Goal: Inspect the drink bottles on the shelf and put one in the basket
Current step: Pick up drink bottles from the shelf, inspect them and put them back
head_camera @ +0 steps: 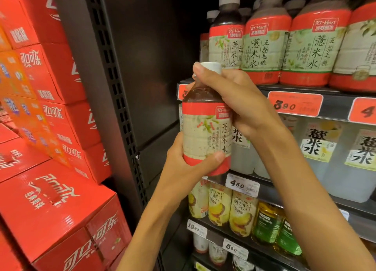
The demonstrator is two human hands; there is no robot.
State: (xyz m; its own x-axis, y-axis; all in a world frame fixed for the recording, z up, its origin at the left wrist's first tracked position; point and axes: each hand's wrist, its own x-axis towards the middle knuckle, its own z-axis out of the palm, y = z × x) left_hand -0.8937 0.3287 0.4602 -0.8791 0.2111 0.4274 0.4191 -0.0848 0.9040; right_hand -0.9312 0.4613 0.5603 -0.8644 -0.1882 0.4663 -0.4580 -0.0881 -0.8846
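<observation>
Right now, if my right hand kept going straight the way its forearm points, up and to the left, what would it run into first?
Probably the dark metal shelf side panel behind the red-labelled brown drink bottle that the right hand grips near its white cap; depth is unclear, so this is a guess.

Price tag (181,92) mostly hidden behind bottle (205,128); digits perhaps unreadable.

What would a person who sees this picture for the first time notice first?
First comes the bottle with its red and pale label, held upright in the centre: the left hand grips its base and the right hand holds its neck below the white cap. Next, the red cartons stacked along the left, and the similar bottles on the shelf at the upper right.
</observation>
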